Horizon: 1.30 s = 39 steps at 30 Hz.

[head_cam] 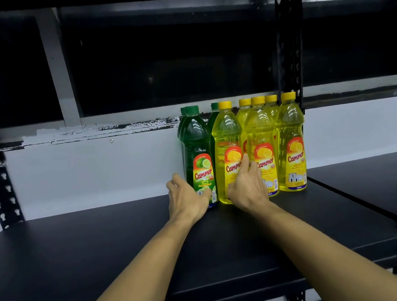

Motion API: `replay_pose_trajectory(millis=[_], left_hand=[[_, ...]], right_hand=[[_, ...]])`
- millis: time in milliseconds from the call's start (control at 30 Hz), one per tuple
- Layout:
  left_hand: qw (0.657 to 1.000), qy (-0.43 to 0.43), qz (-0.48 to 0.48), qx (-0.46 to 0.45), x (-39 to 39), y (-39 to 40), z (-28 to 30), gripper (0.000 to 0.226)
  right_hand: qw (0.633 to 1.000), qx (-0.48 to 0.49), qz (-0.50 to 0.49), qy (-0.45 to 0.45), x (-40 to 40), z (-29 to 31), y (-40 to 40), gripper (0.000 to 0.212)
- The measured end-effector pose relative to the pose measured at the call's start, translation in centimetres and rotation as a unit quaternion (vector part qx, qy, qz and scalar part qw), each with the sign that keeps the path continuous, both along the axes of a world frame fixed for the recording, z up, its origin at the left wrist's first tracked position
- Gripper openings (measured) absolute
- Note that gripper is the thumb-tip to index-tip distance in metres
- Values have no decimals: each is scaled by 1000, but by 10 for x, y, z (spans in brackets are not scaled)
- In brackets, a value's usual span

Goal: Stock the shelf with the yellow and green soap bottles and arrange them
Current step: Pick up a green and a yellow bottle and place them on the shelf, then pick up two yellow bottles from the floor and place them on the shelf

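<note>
Head view: the green lime soap bottle is gripped near its base by the left hand, and the front yellow lemon soap bottle just right of it is clasped by the right hand. Both stand upright on the black shelf; further yellow bottles are ranged right of the green bottle, more green ones behind it.

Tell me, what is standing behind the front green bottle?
Behind the front green bottle another green bottle peeks out at its left edge: only a sliver of cap and shoulder shows. The rest is covered, so its label and any bottles further back cannot be seen.
</note>
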State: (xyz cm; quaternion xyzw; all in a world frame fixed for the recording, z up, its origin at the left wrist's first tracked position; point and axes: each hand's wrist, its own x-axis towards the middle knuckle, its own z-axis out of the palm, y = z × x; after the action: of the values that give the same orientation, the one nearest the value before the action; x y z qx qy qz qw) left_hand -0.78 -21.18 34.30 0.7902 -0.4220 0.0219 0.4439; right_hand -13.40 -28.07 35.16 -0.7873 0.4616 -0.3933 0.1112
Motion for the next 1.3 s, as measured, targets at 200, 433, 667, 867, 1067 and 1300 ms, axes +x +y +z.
replay_pose_trajectory(millis=[200, 433, 667, 867, 1067, 1300], left_hand=[[998, -19, -55, -33, -12, 52, -3, 78], [986, -73, -78, -125, -47, 137, -5, 40], [944, -203, -169, -197, -71, 205, -70, 29], [961, -196, -174, -88, -75, 237, -186, 29], [971, -119, -178, 102, -64, 249, -317, 27], [877, -40, -209, 431, -54, 268, -456, 33]], right_hand=[[998, -42, 40, 19, -27, -4, 33, 68], [990, -81, 88, -77, -60, -16, 111, 33], [957, -163, 136, -196, -85, -88, 187, 16], [972, -91, 185, -111, -105, -219, 211, 16], [978, 78, 193, 29, -114, -350, 221, 23], [887, 331, 201, 253, -95, -487, 250, 34]])
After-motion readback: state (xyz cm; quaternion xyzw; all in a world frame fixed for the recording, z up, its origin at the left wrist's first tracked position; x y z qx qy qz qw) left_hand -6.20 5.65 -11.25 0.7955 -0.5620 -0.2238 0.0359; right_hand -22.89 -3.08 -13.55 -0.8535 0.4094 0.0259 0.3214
